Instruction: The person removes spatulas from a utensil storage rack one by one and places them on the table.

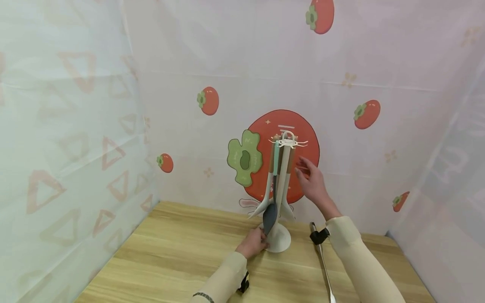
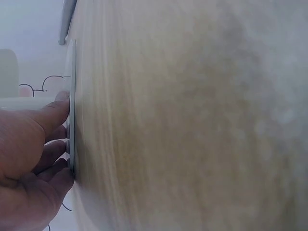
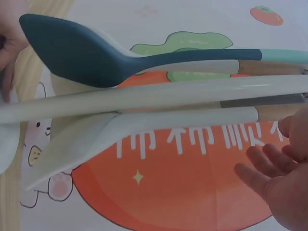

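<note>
A white utensil stand point(image 1: 283, 185) rises from a round base point(image 1: 281, 245) on the wooden table point(image 1: 170, 252). Several utensils hang from its top ring, among them a dark blue spoon point(image 1: 270, 216) and a white spatula point(image 1: 260, 206). My left hand point(image 1: 261, 243) grips the base's left rim. In the left wrist view its fingers point(image 2: 57, 108) lie against the base's edge point(image 2: 72, 72). My right hand point(image 1: 301, 166) hovers open just right of the wooden handles, fingers straight. The right wrist view shows that hand point(image 3: 269, 163) below the spoon point(image 3: 82, 53), pole point(image 3: 144, 96) and spatula point(image 3: 96, 139).
A long metal utensil point(image 1: 323, 263) lies on the table right of the stand, beside my right forearm. Printed cloth walls with persimmon pictures point(image 1: 210, 101) close in the back and both sides. The table's wood point(image 2: 192, 120) fills the left wrist view.
</note>
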{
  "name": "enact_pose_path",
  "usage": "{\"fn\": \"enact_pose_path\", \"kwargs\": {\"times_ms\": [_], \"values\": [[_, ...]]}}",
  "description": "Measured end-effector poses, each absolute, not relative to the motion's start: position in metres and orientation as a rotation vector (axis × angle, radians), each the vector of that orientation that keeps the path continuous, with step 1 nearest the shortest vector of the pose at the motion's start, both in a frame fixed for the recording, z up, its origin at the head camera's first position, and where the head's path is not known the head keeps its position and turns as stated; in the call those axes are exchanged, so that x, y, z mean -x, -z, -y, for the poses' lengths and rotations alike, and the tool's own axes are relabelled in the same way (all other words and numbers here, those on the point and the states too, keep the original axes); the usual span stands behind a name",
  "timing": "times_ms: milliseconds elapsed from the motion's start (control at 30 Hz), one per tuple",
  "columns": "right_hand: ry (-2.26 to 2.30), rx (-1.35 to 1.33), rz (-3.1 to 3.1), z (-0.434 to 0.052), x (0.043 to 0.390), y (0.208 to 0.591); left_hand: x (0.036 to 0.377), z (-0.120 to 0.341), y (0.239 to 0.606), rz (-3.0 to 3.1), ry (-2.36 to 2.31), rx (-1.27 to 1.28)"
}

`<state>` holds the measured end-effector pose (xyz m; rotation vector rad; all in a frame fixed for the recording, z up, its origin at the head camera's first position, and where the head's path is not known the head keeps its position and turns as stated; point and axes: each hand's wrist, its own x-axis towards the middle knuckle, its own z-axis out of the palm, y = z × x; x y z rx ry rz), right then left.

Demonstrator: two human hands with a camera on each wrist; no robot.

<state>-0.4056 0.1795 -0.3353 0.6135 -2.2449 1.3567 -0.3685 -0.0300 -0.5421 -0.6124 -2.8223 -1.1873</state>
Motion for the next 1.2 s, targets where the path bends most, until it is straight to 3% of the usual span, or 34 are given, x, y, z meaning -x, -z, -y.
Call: {"fn": "enact_pose_path", "kwargs": {"times_ms": [433, 1200], "values": [[-1.546, -0.755, 2.075, -0.154, 0.382, 0.314, 0.368, 0.029, 0.544, 2.819, 1.135, 0.612], [-1.512, -0.715, 2.07, -0.159, 0.371, 0.312, 0.367, 0.029, 0.545, 2.795, 1.104, 0.648]]}}
